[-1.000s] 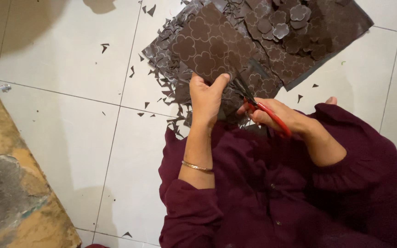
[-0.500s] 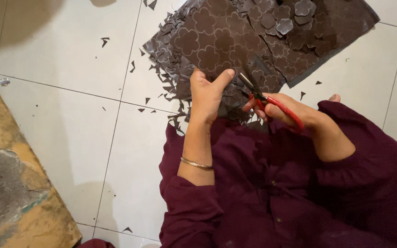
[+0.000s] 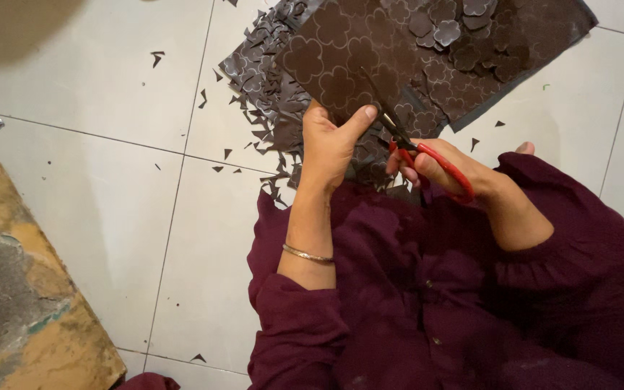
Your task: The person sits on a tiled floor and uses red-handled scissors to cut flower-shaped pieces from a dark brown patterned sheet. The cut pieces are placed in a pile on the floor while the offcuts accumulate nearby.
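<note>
Gripping the near edge of a dark brown patterned sheet [image 3: 370,65] spread on the white tiled floor [image 3: 74,188], the left hand [image 3: 330,144] steadies it while the right hand [image 3: 445,170] holds red-handled scissors [image 3: 417,148], blades seemingly parted in the sheet, scraps [image 3: 261,87] lying beside.

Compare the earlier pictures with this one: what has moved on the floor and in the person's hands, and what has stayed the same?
The red-handled scissors in the right hand have pushed further up into the dark brown patterned sheet, their blades now reaching deeper along a flower outline. The left hand has kept its grip on the sheet's edge beside the cut. The cut-out flower shapes and the small scraps on the white tiles lie as before.
</note>
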Demonstrator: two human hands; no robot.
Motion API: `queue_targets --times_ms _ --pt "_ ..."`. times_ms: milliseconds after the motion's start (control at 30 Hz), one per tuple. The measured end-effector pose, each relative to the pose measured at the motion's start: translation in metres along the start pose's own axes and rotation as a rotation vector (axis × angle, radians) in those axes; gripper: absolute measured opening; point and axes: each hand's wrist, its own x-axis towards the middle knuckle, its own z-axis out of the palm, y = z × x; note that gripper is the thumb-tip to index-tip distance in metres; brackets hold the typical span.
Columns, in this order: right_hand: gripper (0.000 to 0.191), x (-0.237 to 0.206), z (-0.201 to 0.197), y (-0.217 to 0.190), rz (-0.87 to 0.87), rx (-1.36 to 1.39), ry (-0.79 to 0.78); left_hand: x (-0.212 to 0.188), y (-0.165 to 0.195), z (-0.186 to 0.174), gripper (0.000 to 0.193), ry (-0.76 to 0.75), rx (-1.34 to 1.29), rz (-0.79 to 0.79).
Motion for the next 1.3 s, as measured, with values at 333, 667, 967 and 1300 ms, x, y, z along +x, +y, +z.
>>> queue_targets --times_ms 333,667,967,1300 --pt "0.095 -0.004 0.002 -0.015 -0.091 0.103 -0.048 -0.001 -0.003 -0.003 0.034 -0.003 -0.033 -0.026" --pt "0.096 -0.001 0.001 -0.006 -0.079 0.105 -0.035 -0.001 -0.004 -0.004 0.033 -0.027 -0.055 -0.013" --pt "0.081 -0.006 0.003 -0.013 -0.092 0.175 -0.014 -0.002 -0.003 -0.003 0.033 -0.016 -0.07 -0.011" --pt "0.085 -0.007 0.0 -0.009 -0.015 0.12 0.017 -0.003 -0.004 -0.005 0.036 -0.049 -0.059 0.0"
